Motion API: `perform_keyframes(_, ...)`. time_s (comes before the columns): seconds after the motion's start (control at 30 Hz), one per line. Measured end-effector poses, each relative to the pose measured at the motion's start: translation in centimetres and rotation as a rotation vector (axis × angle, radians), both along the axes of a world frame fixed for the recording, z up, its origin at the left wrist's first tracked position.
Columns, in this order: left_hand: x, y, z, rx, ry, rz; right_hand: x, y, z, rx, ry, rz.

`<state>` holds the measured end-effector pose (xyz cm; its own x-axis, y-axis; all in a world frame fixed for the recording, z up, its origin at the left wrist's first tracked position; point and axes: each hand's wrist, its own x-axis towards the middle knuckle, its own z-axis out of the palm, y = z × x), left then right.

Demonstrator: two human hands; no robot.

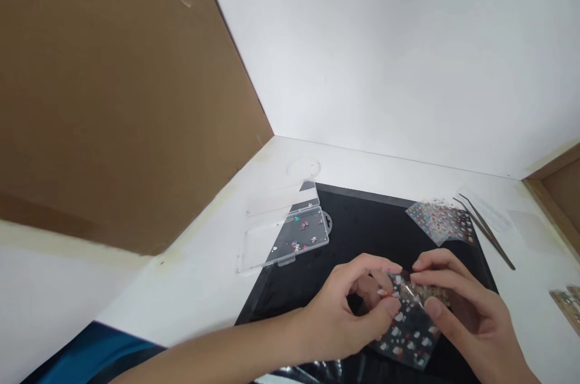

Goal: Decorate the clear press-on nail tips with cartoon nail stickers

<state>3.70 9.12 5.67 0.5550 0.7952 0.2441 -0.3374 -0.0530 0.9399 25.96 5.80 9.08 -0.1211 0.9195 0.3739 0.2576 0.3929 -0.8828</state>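
A clear sticker sheet [410, 326] printed with small white, red and orange figures is between my hands over the black mat. My left hand [351, 305] is closed at the sheet's upper left edge, thumb and fingers curled together there. From the other side my right hand [462, 305] grips the sheet's upper right part, the thumb on its face. Gold-brown pieces show near the right fingertips, too blurred to name. Whether a single sticker is pinched in the left fingers cannot be made out.
On the mat [362, 215] a clear hinged plastic case [290, 239] lies unfolded with small colourful bits inside. Another sticker sheet [439, 221] rests at the upper right beside dark tweezers [492, 233]. A brown board [113, 100] rises on the left, a white wall [399, 58] behind.
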Motion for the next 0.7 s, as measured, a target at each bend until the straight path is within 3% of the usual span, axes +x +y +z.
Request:
perform_keyframes(0.1, -0.1, 0.1, -0.1, -0.170, -0.012, -0.033, 0.7, -0.2, -1.9, -0.187, 0.288, 0.019)
perform_keyframes(0.2, -0.1, 0.5, -0.1, -0.190, -0.025, 0.035, 1.2, -0.3, -3.4, -0.233, 0.395, 0.023)
perform_keyframes(0.37, 0.4, 1.6, 0.1, -0.121, -0.063, 0.411, 1.0, 0.1, -3.7, -0.283, 0.531, 0.007)
perform_keyframes(0.47, 0.6, 2.7, -0.7, -0.130, -0.056, 0.614, 0.9, 0.2, -3.7, -0.309, 0.574, 0.007)
perform_keyframes(0.57, 0.4, 3.9, -2.4, -0.105, 0.090, 0.741, 0.8, 0.3, -3.6, -0.329, 0.603, 0.014)
perform_keyframes(0.7, -0.3, 4.1, -3.9, 0.133, 0.502, 0.772, 0.4, 0.5, -2.5, -0.349, 0.617, 0.071)
